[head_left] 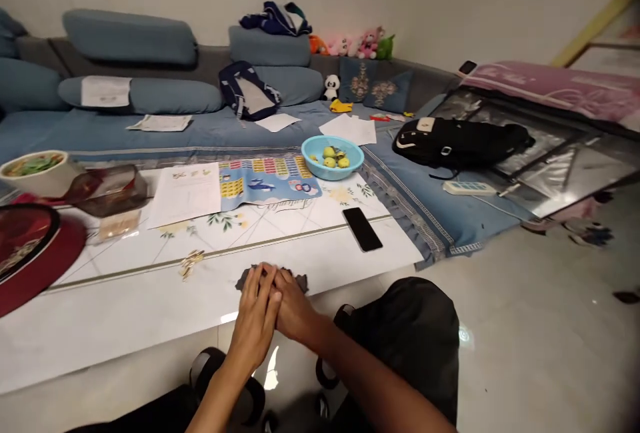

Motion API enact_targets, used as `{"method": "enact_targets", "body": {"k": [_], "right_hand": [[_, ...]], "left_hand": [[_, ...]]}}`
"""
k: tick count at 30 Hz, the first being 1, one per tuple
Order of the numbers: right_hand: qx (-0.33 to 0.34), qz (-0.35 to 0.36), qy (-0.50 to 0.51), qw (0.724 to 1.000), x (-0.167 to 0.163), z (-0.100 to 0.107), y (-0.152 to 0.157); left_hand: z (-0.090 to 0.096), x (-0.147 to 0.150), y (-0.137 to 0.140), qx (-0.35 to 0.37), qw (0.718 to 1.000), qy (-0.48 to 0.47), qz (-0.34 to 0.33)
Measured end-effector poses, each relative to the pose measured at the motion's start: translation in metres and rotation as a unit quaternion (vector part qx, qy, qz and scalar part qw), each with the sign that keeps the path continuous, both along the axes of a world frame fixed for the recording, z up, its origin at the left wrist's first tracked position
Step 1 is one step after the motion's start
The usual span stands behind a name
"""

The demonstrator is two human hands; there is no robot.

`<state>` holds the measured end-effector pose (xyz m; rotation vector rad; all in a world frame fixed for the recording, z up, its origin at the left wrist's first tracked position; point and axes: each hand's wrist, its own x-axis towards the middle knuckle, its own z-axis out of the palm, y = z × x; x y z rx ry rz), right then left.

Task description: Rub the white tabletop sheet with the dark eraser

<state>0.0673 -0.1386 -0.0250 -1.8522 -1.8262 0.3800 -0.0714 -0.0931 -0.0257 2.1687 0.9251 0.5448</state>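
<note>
A dark grey crumpled lump [301, 282], cloth or clay I cannot tell, lies near the front edge of the white table. Over it is my left hand [257, 316], its fingers stretched forward and lying flat across part of my right hand. My right hand [295, 309] presses down on the lump from the other side, fingers extended and partly covered by the left. Much of the lump is hidden under both hands. To the left of them lies a small pile of thin pale-gold pieces [191, 263].
A phone [362, 229] lies at the right. Behind are a blue basket of fruit [333, 175], a blue chart [270, 186] and a paper [185, 196]. A brown container [113, 189] and red round tray [70, 259] stand left. A sofa [200, 133] borders the table.
</note>
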Motion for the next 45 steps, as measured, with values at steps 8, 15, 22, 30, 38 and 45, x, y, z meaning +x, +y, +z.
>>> {"method": "enact_targets", "body": {"k": [8, 15, 22, 30, 38, 45], "right_hand": [[-0.005, -0.283, 0.024, 0.959, 0.198, 0.038, -0.087], [-0.187, -0.381, -0.122, 0.897, 0.241, 0.027, -0.036], [-0.156, -0.411, 0.0, 0.898, 0.258, 0.027, -0.046], [-0.099, -0.387, 0.492, 0.774, 0.305, 0.048, -0.095], [0.063, -0.369, 0.638, 0.673, 0.322, 0.047, -0.116], [0.206, -0.462, 0.562, 0.655, 0.33, 0.058, -0.118]], "left_hand": [[-0.032, 0.1, -0.01, 0.167, 0.985, 0.015, 0.034], [-0.022, 0.168, -0.01, 0.212, 0.956, 0.024, -0.204], [-0.029, 0.167, 0.034, 0.18, 0.981, 0.056, -0.038], [-0.036, 0.36, 0.08, 0.193, 0.971, 0.049, -0.134], [-0.026, 0.522, 0.118, 0.159, 0.966, 0.081, -0.184], [-0.028, 0.529, 0.083, 0.157, 0.959, 0.059, -0.227]]}}
